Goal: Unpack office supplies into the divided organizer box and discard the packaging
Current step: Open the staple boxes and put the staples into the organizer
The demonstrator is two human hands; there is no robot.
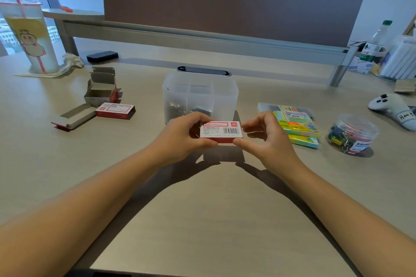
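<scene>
We are holding a small red-and-white staple box (221,129) just above the tabletop (202,220), directly in front of the translucent divided organizer box (200,94). Our left hand (180,134) is pinching the box's left end, thumb along its near edge and fingers curled over the top, while our right hand (267,137) is meeting the right end with thumb and fingertips in a narrow grip, seemingly feeling for the end flap. The box is looking closed, so we are judging the opening step as not yet done. The main risk is spillage: if we are pushing the inner tray out while the box is hovering short of the organizer, loose strips could be sliding onto the tabletop instead of into a compartment. Tilting it the wrong way would be doing the same. Some compartments are already holding metallic items, though we cannot tell exactly which, so tipping this load into the wrong section would be mixing supplies. A hard squeeze from the left could be crushing the thin card and jamming the tray. Off to our left, opened empty cartons (101,92) and a flattened sleeve (74,116) are lying near another red box (115,110); we could be confusing spent packaging with full stock. On our right, sticky notes (299,125) and a clip jar (352,133) are waiting, near enough for an elbow to be knocking them.
</scene>
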